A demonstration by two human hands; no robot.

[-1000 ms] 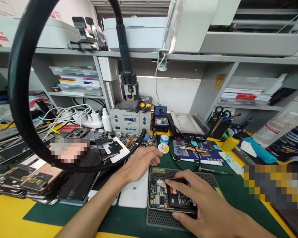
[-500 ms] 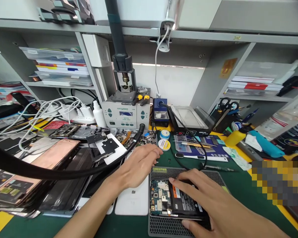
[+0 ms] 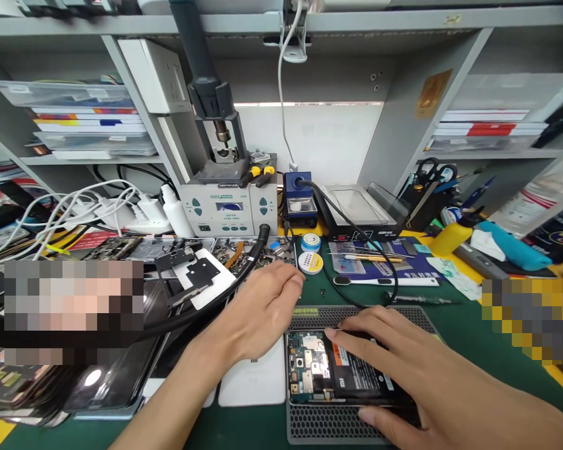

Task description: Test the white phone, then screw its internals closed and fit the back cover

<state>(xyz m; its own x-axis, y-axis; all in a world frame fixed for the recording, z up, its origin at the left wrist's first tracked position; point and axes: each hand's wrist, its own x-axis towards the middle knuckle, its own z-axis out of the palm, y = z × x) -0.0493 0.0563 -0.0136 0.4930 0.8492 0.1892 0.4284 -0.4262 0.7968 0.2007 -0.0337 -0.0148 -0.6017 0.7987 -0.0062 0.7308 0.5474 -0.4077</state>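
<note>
An opened phone [image 3: 310, 365] lies on a grey perforated mat [image 3: 328, 431], its circuit board and black battery [image 3: 356, 375] exposed. My right hand [image 3: 403, 369] spans the phone's right part, thumb along the near edge and fingers over the far side. To the left, my left hand [image 3: 269, 303] hovers above a white phone back cover [image 3: 251, 387] with its fingers curled together; whatever they may hold is hidden. Two small round tins, one blue-lidded [image 3: 311, 242] and one white and yellow [image 3: 310, 263], stand just beyond those fingers.
A thick black hose [image 3: 216, 300] crosses the left side over stacked phones and parts. Behind stand a hot-air station [image 3: 229, 209], a soldering iron holder [image 3: 300, 203] and a heating plate [image 3: 361, 212]. A toothbrush [image 3: 387, 282] and tweezers lie right of centre.
My left hand's fingers have curled in tighter beside the tins. My right hand stays on the phone. The whole view has shifted slightly.
</note>
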